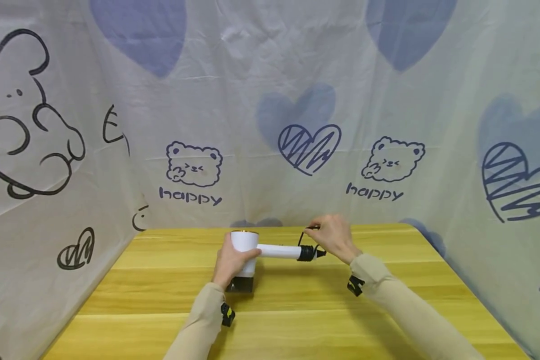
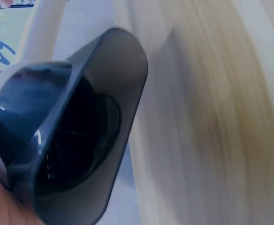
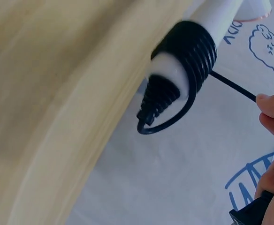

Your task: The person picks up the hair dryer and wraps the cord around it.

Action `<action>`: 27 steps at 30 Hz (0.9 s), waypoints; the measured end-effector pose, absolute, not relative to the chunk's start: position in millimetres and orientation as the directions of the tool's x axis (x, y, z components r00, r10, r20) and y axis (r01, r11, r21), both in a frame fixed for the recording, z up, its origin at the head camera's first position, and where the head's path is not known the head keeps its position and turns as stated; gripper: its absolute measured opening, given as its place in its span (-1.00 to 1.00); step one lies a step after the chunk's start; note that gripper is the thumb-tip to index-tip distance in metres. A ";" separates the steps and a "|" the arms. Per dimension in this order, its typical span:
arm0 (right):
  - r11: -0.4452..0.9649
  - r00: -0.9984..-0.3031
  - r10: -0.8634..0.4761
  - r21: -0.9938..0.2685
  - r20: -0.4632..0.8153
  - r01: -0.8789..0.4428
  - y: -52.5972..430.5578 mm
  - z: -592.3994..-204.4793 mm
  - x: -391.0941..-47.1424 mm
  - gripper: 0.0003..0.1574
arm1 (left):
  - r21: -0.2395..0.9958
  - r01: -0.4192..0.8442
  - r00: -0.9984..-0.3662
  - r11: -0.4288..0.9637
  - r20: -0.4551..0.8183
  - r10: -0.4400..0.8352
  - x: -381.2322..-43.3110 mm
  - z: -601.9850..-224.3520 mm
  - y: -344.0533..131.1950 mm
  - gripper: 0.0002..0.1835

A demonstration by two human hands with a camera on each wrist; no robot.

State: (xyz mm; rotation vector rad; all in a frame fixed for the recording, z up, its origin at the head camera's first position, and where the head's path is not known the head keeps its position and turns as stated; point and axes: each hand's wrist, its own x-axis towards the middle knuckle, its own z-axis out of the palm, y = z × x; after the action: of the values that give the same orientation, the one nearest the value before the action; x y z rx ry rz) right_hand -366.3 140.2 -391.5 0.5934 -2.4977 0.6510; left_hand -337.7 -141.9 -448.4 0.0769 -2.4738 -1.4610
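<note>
A white hair dryer [image 1: 279, 251] with a dark, see-through flat nozzle [image 2: 113, 61] is held above the table. My left hand [image 1: 230, 261] grips it round its barrel, thumb toward the handle. Black power cord [image 3: 200, 56] is wound in several turns round the handle's end, beside the ribbed cord sleeve [image 3: 158, 98]. With thumb and fingers my right hand [image 1: 335, 236] pinches the cord to the right of the handle, and a taut length runs from the coil to the fingertips [image 3: 263, 99]. A black blocky piece [image 3: 252, 211] shows by the right palm; its kind is unclear.
The wood-grain table [image 1: 297, 320] stretches under both hands. A pale cloth [image 1: 252, 110] printed with hearts and bears hangs behind it and along both sides. Small black devices sit on the left wrist [image 1: 227, 315] and right wrist [image 1: 355, 285].
</note>
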 end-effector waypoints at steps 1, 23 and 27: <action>0.793 -0.781 -0.280 -0.324 0.558 -0.516 139.9 -393.0 -365.2 -0.80 | 0.862 0.081 -0.960 0.500 0.201 -0.192 -337.7 -448.7 -141.2 -0.08; 0.717 -0.754 -0.244 -0.410 0.610 -0.564 141.4 -404.9 -350.2 -0.79 | 0.936 0.016 -0.917 0.352 0.154 -0.368 -339.5 -443.1 -133.7 -0.08; 0.595 -0.772 -0.290 -0.525 0.566 -0.608 148.3 -413.5 -346.8 -0.73 | 0.967 0.002 -0.923 0.256 0.100 -0.371 -340.5 -441.3 -136.3 -0.10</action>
State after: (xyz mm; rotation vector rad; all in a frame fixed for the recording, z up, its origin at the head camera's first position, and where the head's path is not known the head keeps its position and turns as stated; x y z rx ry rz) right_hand -346.8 148.3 -413.5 0.7183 -2.4008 1.0197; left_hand -340.5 -136.3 -441.3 0.3396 -2.2249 -1.7139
